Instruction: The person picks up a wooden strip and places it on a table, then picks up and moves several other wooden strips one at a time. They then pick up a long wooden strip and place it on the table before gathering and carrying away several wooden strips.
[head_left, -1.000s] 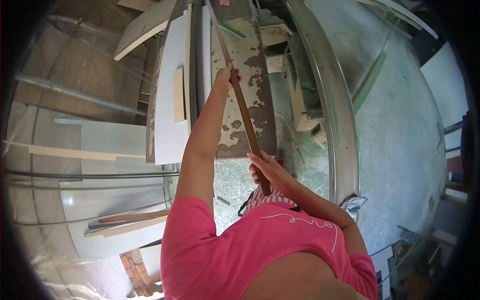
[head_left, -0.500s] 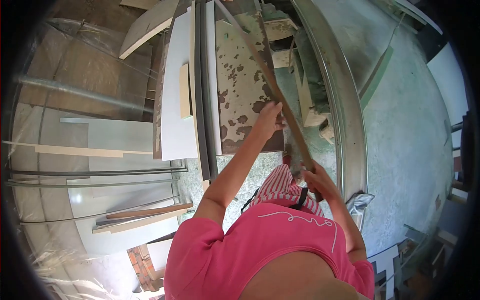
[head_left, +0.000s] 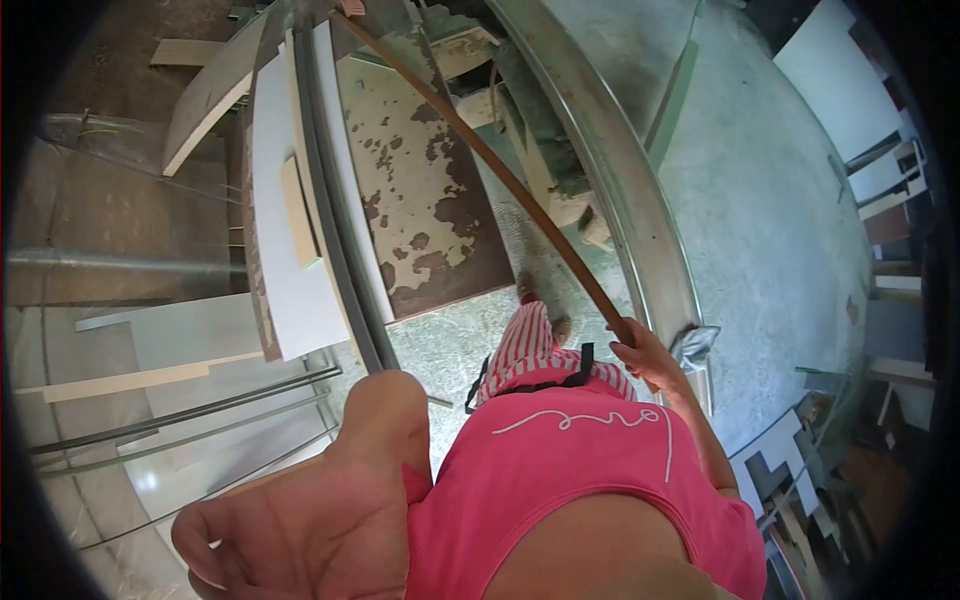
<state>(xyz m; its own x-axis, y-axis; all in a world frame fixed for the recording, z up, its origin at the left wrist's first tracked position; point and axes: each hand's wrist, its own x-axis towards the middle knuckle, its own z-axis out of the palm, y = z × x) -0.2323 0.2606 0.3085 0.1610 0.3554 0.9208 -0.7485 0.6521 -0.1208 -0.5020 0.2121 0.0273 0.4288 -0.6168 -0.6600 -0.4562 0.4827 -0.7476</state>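
Note:
My right hand (head_left: 648, 355) is closed around the near end of a long brown strip (head_left: 530, 205), beside my right hip. The strip slants away to the upper left, across the peeling brown board (head_left: 425, 180). Close to the camera at the lower left, my left hand (head_left: 310, 520) shows its palm, with the fingers loosely curled and apart and nothing visible in it. A small pinkish thing (head_left: 352, 7) lies at the strip's far end; I cannot make out what it is.
Left of the brown board lie a white sheet (head_left: 285, 230) and long dark bars (head_left: 345, 230). A curved metal rail (head_left: 610, 180) runs along the right. Thin rods (head_left: 200, 405) stretch across the left side. Panels and offcuts (head_left: 790, 450) lie at the lower right.
My left hand has let go of the strip and come back up towards the camera. The right hand still holds the strip. The view has shifted, so the board and bars appear further left.

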